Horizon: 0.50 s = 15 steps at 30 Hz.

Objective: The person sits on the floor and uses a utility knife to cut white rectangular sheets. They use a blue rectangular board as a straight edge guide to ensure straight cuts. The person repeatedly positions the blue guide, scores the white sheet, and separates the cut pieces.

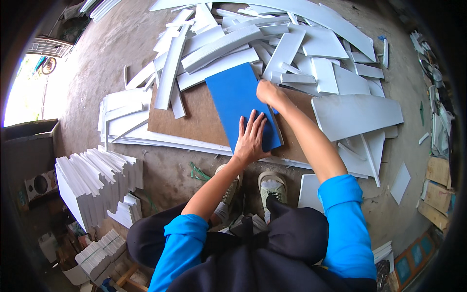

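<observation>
A blue rectangular board (233,90) lies at a slant on a brown sheet (189,114) in front of me. My left hand (250,138) presses flat on the board's near end, its fingers spread and the thumb by the near edge. At the board's right edge, farther up, my right hand (268,92) is closed in a fist. What it grips, if anything, is hidden by the fingers. A small bit of blue shows just below that fist. Beneath the brown sheet, white sheets (180,141) stick out toward my feet.
Beyond the board spreads a heap of white strips and offcuts (224,46). A large white piece (357,117) lies to the right. At left stands a stack of white panels (97,182), with a smaller bundle (102,250) nearer. Cardboard boxes (438,185) line the right side.
</observation>
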Each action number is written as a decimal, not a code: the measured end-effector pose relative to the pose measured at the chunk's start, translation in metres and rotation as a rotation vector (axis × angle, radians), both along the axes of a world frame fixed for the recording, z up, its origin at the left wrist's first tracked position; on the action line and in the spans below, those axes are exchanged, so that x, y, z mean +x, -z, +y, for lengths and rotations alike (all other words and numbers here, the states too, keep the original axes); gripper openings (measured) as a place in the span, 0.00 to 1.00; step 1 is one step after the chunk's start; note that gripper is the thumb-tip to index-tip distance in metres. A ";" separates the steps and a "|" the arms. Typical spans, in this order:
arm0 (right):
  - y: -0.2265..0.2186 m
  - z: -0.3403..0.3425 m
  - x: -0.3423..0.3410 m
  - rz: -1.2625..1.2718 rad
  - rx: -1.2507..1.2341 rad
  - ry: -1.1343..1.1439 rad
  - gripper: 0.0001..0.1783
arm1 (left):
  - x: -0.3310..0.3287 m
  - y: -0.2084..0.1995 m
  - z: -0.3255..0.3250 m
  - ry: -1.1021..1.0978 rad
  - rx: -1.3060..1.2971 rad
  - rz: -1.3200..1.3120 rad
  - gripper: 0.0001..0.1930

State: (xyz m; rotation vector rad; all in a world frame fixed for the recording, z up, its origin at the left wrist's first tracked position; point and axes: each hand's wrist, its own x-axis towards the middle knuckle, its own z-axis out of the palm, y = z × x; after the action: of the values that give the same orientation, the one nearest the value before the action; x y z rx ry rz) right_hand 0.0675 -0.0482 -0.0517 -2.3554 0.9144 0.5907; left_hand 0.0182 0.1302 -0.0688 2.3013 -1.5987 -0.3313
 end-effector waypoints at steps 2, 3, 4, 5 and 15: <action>-0.001 0.016 -0.032 0.018 0.024 0.001 0.15 | 0.000 0.002 0.002 -0.013 -0.033 -0.005 0.55; -0.005 0.024 -0.056 -0.051 -0.037 -0.082 0.18 | 0.000 0.002 0.002 -0.016 -0.036 -0.010 0.55; 0.003 0.032 -0.072 -0.099 -0.020 -0.004 0.16 | 0.000 0.001 0.001 -0.019 -0.039 -0.015 0.55; -0.003 0.038 -0.087 -0.087 -0.022 0.008 0.15 | -0.002 0.001 0.002 -0.021 -0.036 -0.023 0.54; -0.003 0.072 -0.175 -0.147 -0.017 -0.004 0.10 | -0.009 0.001 -0.002 -0.050 -0.055 -0.080 0.50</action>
State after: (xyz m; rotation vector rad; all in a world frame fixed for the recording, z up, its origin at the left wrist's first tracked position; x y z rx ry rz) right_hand -0.1075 0.0235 -0.0484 -2.3811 0.8515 0.4069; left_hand 0.0090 0.1282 -0.0702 2.3354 -1.5646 -0.1837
